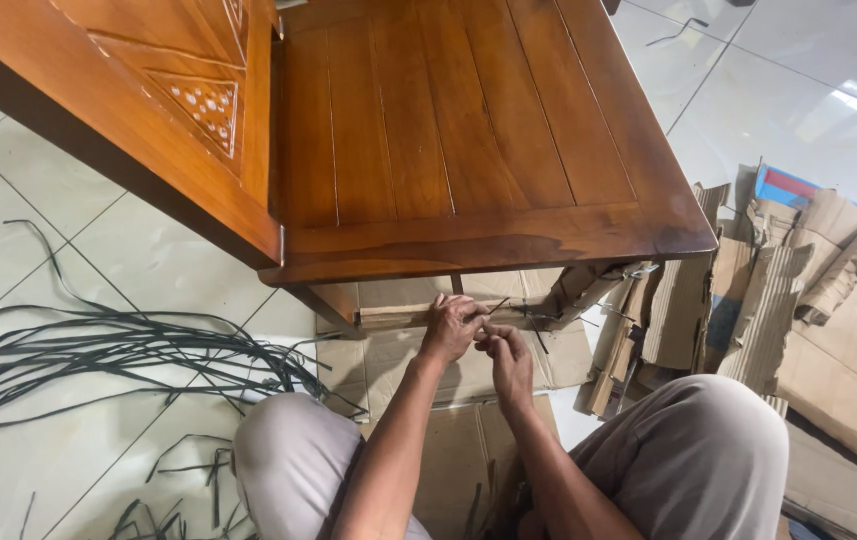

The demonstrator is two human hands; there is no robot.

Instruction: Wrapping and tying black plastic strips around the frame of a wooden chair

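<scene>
Both hands, left hand (451, 325) and right hand (506, 352), pinch the thin black strap (497, 305), probably at the cardboard-wrapped rail (398, 315); keep tension even.

You have bright, even light here, apparently daylight from the upper right, where white glare patches sit on the glossy floor tiles (853, 100). The polished wooden worktop (468, 130) carries a soft sheen (its underside falls into deep shadow). Straight edges bow slightly toward the corners. Your fingers (483, 330) look a little soft, perhaps from motion blur.
</scene>
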